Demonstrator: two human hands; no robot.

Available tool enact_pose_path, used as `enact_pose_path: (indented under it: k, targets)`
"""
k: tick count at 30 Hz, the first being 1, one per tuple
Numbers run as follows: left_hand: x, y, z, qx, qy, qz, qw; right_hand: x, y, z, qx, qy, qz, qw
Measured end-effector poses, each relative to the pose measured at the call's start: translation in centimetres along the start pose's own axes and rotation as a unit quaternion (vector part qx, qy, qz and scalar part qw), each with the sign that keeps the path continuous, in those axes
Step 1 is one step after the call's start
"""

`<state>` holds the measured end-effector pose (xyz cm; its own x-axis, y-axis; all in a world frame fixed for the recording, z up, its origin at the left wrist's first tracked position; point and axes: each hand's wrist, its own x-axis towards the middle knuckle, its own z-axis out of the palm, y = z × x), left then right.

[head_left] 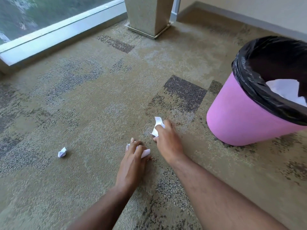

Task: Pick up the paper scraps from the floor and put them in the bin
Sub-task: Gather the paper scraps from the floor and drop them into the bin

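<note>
Left hand: your left hand [132,156] curled down over a white scrap [146,152], low centre of frame.
Right hand: your right hand [166,138] pinched a folded scrap [157,126], just above.
Loose scrap: crumpled ball [62,152], lower left, untouched.
Bin: pink bin [240,117], right edge, paper already inside.
Risk: your loose fingertip grips could have dropped scraps short of the rim.

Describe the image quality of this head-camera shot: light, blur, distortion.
Head view: soft daylight from the window, faint shadows, no harsh glare on the carpet. Wide-angle bend: the window sill curves and the pink bin leans. The right hand and its paper scrap are slightly motion-blurred, as is the left hand; the crumpled scrap lying apart on the left is sharp enough.
</note>
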<state>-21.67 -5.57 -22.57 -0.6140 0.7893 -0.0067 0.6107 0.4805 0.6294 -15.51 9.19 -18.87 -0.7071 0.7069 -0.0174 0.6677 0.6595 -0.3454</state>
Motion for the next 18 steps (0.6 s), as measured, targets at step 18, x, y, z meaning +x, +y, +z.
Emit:
enact_pose_path:
  k: [18]
  targets:
    - [4.5,14.4,-5.4,-0.104,0.095,-0.039,0.989,-2.9,3.1,-16.1,0.025,0.245,-0.056,0.968]
